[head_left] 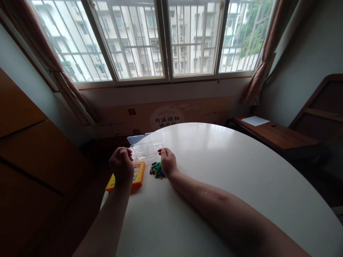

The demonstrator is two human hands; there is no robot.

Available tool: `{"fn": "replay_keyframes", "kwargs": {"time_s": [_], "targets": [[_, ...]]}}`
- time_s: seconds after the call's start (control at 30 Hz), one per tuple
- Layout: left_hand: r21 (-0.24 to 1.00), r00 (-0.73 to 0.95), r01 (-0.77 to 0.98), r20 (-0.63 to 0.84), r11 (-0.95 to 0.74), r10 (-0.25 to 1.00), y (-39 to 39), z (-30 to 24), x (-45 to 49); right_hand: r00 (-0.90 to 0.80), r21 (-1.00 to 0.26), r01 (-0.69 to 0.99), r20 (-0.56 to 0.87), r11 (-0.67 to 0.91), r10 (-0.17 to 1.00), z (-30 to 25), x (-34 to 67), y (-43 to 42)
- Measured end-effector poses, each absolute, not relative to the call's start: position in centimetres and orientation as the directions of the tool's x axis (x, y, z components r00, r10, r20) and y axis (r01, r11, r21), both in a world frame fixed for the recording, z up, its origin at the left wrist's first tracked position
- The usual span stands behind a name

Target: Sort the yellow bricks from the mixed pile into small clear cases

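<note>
My left hand (122, 164) is closed, its curled fingers at the left edge of a clear plastic box (143, 151) with raised lids. On the other side, my right hand (168, 163) is closed too, thumb and fingertips pinched near the box's right edge. Whether either hand grips the box or something small is too unclear to tell. Under my left wrist lies a yellow and orange box (138, 173), partly hidden by it. A pile of small blue, green and dark pieces (157, 170) sits on the white table (214, 157), beside my right hand.
Beyond the table are a barred window (193, 39) and a printed cardboard panel (168, 114). At the right stands a brown wooden desk (284, 134) with white paper (255, 120) on it. A wooden cabinet (26, 160) rises on the left.
</note>
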State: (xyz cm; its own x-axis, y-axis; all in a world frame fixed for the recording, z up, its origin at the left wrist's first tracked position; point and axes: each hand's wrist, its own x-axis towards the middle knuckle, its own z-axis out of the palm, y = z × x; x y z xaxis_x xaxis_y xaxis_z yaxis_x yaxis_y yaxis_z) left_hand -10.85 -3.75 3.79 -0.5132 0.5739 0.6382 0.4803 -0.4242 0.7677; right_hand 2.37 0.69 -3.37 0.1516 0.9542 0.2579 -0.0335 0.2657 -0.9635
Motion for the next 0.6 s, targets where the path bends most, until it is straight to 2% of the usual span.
{"fn": "replay_keyframes", "kwargs": {"time_s": [0.17, 0.3, 0.4, 0.47, 0.53, 0.6], "targets": [[0.612, -0.319, 0.647, 0.760, -0.456, 0.567, -4.4, 4.0, -9.7, 0.196, -0.974, -0.081, 0.193, 0.212, 0.961, -3.4, 7.8, 1.5], [0.384, 0.070, 0.707, 0.797, -0.593, 0.600, -5.6, 3.6, -6.8, 0.276, -0.983, -0.057, 0.151, 0.173, 0.949, -3.7, 16.2, 0.9], [0.325, 0.374, 0.631, 0.668, -0.704, 0.644, -6.7, 2.5, -3.4, 0.366, -0.986, -0.043, 0.133, 0.159, 0.921, -4.3, 22.6, -0.4], [0.329, 0.552, 0.570, 0.525, -0.753, 0.648, -7.2, 1.3, -1.2, 0.400, -0.986, -0.037, 0.136, 0.164, 0.906, -4.7, 25.6, -1.3], [0.309, 0.679, 0.556, 0.366, -0.772, 0.636, -7.5, -0.1, 0.5, 0.398, -0.982, -0.026, 0.159, 0.184, 0.904, -4.9, 27.2, -2.2], [0.277, 0.736, 0.584, 0.215, -0.763, 0.642, -7.4, -1.1, 1.4, 0.353, -0.977, 0.004, 0.201, 0.213, 0.914, -4.9, 27.6, -2.8]]}}
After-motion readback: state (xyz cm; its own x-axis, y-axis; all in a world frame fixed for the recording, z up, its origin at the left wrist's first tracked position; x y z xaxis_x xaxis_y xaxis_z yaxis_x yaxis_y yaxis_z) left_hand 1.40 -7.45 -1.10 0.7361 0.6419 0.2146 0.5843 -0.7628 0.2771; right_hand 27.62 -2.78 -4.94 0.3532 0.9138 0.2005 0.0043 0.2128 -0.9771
